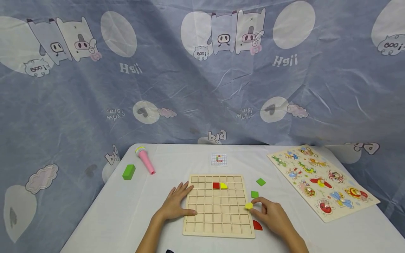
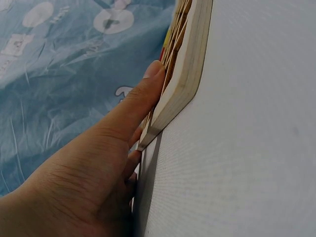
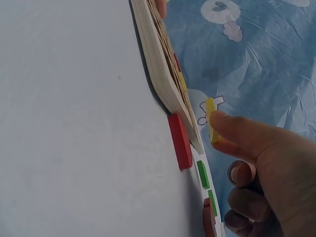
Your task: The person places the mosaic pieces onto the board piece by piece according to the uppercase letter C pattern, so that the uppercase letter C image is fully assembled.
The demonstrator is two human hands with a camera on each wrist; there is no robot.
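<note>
A square wooden grid board [image 1: 218, 207] lies on the table, with a red square piece [image 1: 216, 185] and a yellow piece with one rounded corner [image 1: 223, 185] side by side in its cells. My left hand [image 1: 175, 205] rests at the board's left edge, fingers spread, the thumb on the rim. Between thumb and index finger my right hand [image 1: 274, 217] pinches a yellow piece [image 3: 212, 120], held above the board's right edge. Below that hand lies a red quarter-round piece [image 1: 257, 225] on the table. Two green squares [image 1: 254, 194] lie to the right of the board.
Behind the board lies a small pattern card [image 1: 219, 159]. At the right is a wooden insect puzzle board [image 1: 322, 182]. A pink toy microphone [image 1: 145, 160] and a green block [image 1: 129, 172] are at the left. A patterned blue cloth [image 1: 202, 88] hangs behind the table.
</note>
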